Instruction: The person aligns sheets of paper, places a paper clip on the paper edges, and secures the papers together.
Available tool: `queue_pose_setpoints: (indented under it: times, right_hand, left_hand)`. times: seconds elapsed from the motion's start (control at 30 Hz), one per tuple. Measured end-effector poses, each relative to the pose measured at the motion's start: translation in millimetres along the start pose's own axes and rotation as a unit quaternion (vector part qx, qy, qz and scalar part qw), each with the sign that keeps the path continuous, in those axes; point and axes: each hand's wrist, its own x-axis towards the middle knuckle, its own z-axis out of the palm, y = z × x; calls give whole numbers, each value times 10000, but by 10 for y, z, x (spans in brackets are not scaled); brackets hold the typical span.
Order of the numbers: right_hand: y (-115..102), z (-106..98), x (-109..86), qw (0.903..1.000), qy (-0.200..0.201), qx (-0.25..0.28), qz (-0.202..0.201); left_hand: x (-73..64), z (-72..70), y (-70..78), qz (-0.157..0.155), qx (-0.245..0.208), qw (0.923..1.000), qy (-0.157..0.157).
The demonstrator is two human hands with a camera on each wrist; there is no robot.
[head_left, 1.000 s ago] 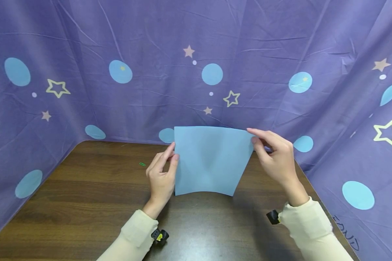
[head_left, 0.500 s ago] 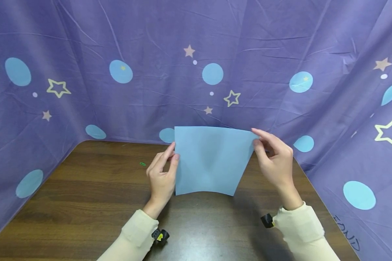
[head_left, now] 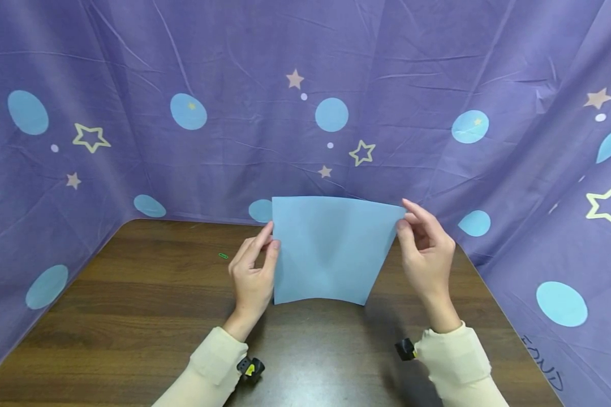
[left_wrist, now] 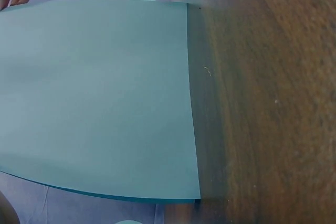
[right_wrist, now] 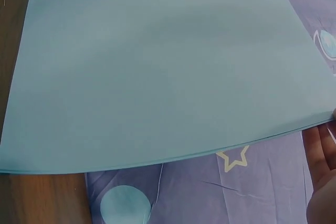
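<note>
A light blue sheet of paper (head_left: 331, 249) stands upright over the table, bowed slightly, with its lower edge at or close to the tabletop. My left hand (head_left: 252, 277) holds its left edge, the thumb on the near side. The upper right corner is pinched by my right hand (head_left: 430, 254), with the thumb in front and fingers behind. In the right wrist view the paper's (right_wrist: 168, 77) lower edge shows a doubled line, as of more than one layer. Most of the paper fills the left wrist view too. Fingertips behind the paper are hidden.
A small green paper clip (head_left: 223, 256) lies on the brown wooden table (head_left: 132, 316), left of the paper. A purple curtain (head_left: 234, 62) with stars and dots encloses the back and both sides. Black wrist cameras (head_left: 251, 368) sit at both cuffs.
The right hand's fingertips have shifted slightly to the right with the paper's upper right corner, while the right wrist has swung left. My left hand has stayed nearly still.
</note>
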Motion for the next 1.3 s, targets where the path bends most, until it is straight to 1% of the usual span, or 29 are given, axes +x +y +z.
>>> queue_pose_setpoints:
  times: [0.37,0.63,0.87,1.0,1.1,1.3]
  right_hand:
    - [-25,68,-90,9984,407,355,167]
    - [-54,137,-164,9961,746,399,240]
    - [-71,239,-249,9900,1263,490,402]
    - [-73,309,-296,9856,1534,580,414]
    - [-72,350,-321,9829,1689,626,391]
    - [-70,399,-351,9797,1904,525,353]
  left_hand:
    - [-1,4,5,25,-26,10000,16]
    - [0,4,12,19,-55,10000,8]
    - [3,-4,12,35,-48,10000,20]
    - [-2,-8,7,47,-40,10000,31]
    - [-5,-6,6,47,-53,10000,38]
    - [-2,9,8,83,-96,9999,47]
